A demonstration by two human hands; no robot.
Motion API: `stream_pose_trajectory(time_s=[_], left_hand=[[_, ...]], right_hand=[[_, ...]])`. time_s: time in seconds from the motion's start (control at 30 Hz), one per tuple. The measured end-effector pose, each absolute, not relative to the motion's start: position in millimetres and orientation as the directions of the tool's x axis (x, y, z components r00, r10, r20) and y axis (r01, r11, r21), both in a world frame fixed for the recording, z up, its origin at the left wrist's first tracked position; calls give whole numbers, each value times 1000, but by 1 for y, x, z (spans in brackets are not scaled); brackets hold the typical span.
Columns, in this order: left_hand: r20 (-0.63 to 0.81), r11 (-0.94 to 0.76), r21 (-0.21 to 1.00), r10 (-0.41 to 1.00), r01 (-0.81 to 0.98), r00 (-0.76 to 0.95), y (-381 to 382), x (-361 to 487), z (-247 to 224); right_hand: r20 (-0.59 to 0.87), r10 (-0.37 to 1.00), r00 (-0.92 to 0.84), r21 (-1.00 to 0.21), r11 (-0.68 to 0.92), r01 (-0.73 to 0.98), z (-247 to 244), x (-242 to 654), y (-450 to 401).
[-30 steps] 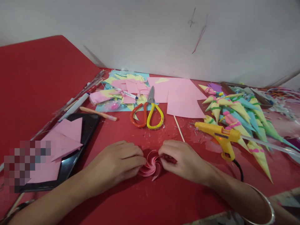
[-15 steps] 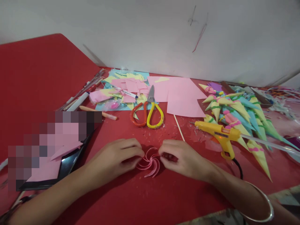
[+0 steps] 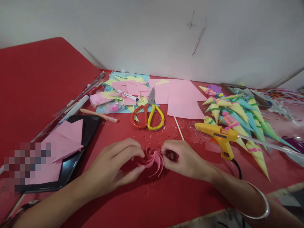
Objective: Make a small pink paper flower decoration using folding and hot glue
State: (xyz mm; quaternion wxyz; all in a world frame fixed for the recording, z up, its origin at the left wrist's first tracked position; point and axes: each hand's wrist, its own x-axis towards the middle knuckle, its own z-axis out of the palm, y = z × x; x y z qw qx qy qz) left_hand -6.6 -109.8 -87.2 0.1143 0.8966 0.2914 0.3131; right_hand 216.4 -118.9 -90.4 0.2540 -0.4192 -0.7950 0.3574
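Note:
A pink paper swirl (image 3: 155,160) with several curved petals is between my hands, low over the red table. My right hand (image 3: 181,158) pinches the edge of a petal on its right side, thumb and fingertips together. At the left side of the swirl, my left hand (image 3: 118,161) has its thumb and forefinger spread apart, with a petal tip close to the thumb. Beyond both hands lie scissors (image 3: 151,99) with one red and one yellow handle. A thin wooden stick (image 3: 179,128) rests behind my right hand.
A yellow glue gun (image 3: 217,136) lies at right, its cord trailing toward me. Behind it are several paper cones (image 3: 237,110). Pink sheets (image 3: 185,99) and paper scraps (image 3: 129,88) lie along the wall. At left, pink paper (image 3: 68,136) covers part of a black tray (image 3: 91,126).
My left thumb and forefinger have parted from their pinch on the paper swirl. The swirl has turned and tilted, while my right hand keeps its pinch. The view has shifted slightly.

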Motion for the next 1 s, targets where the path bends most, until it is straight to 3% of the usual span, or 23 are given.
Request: stream_pose_trajectory(time_s=[0.13,0.37,0.7,1.0], left_hand=[[510,-835,267,546,481,665,-112,-3,-93],[520,-841,186,524,509,675,-108,-1,-96],[470,-826,205,554,525,687,-105,-7,-99],[455,-816,234,573,529,682,-106,-3,-95]], right_hand=[[118,864,-489,-776,388,497,-91,214,-119],[152,849,-507,-724,444,528,-93,214,-119],[213,868,-448,-731,446,517,-92,214,-122],[280,819,-501,-646,547,533,-92,213,-120]])
